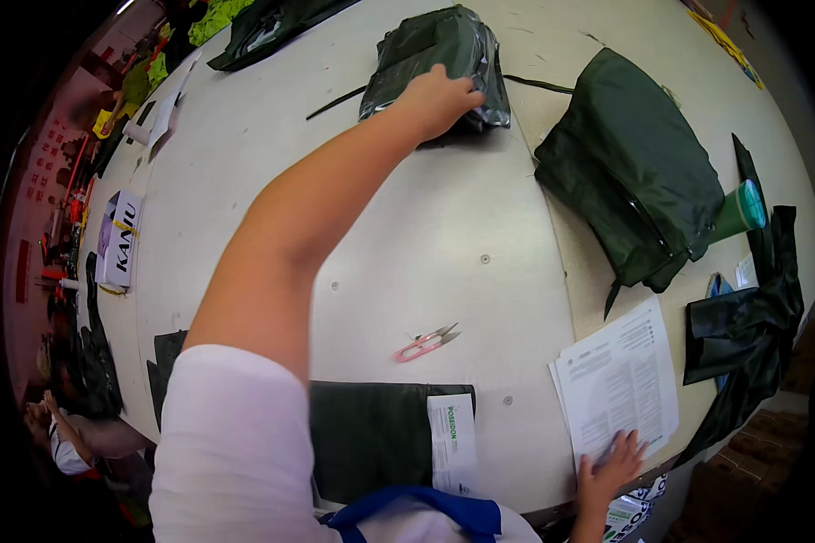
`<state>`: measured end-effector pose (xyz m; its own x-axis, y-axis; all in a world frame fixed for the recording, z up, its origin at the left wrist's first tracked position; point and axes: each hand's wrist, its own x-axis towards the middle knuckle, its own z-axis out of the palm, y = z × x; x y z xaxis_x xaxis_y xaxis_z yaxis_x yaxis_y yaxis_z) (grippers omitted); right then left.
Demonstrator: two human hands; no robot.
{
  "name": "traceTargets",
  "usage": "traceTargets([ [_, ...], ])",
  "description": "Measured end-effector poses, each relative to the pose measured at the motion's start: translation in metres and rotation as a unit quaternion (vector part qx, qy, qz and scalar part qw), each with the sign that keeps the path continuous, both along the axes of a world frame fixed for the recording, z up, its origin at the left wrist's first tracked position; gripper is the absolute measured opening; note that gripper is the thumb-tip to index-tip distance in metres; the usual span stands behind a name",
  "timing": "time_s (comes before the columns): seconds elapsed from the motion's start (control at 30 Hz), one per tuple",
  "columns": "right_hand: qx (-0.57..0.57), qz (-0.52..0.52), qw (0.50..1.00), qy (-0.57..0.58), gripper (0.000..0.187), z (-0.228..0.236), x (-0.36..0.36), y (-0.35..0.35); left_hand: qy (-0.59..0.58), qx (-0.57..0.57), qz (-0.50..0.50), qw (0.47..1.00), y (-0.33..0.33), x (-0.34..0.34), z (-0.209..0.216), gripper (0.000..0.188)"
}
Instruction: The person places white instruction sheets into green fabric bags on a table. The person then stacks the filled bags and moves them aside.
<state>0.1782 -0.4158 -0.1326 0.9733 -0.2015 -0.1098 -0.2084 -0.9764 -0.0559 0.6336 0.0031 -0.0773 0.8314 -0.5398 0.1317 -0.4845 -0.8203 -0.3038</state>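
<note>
My left hand (439, 101) reaches far across the table, its fingers bent over the near edge of a stack of dark green folded fabric packs in clear plastic (444, 41). The grip is partly hidden behind the hand. At the lower right, my right hand (612, 471) lies with fingers spread on the bottom edge of a small pile of printed paper sheets (620, 380). Close to my body is a folded dark green fabric piece (371, 434) with a white printed card (453, 443) on its right end. Pink-handled thread snips (427, 343) lie beyond it.
A dark green fabric bag (638, 163) stands at the right, beside a green cylinder (741, 210). Dark straps and fabric (743, 326) cover the right edge. A white box (119, 240) sits at the left, and more dark fabric (267, 32) lies at the far left.
</note>
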Motion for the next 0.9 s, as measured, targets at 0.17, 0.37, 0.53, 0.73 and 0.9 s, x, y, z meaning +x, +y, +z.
traceTargets([
  [0.17, 0.271, 0.071, 0.955, -0.093, 0.073, 0.03, 0.05, 0.041, -0.001, -0.059, -0.046, 0.997, 0.028, -0.116, -0.004, 0.033],
  [0.37, 0.454, 0.188, 0.871, -0.004, 0.077, 0.027, 0.126, 0.153, 0.006, -0.23, -0.076, 0.97, 0.036, -0.256, 0.049, 0.037],
  [0.53, 0.467, 0.187, 0.859, -0.096, 0.093, 0.061, 0.139, 0.184, -0.043, -0.601, 0.106, 0.791, 0.041, -0.315, 0.128, 0.015],
  [0.73, 0.838, 0.039, 0.537, 0.091, 0.102, 0.095, 0.103, 0.16, 0.15, -0.842, 0.151, 0.496, 0.082, -0.354, 0.168, 0.021],
  [0.9, 0.8, -0.008, 0.59, 0.111, 0.042, 0.069, 0.034, 0.135, 0.287, -0.806, 0.258, 0.448, 0.067, -0.42, 0.071, 0.014],
])
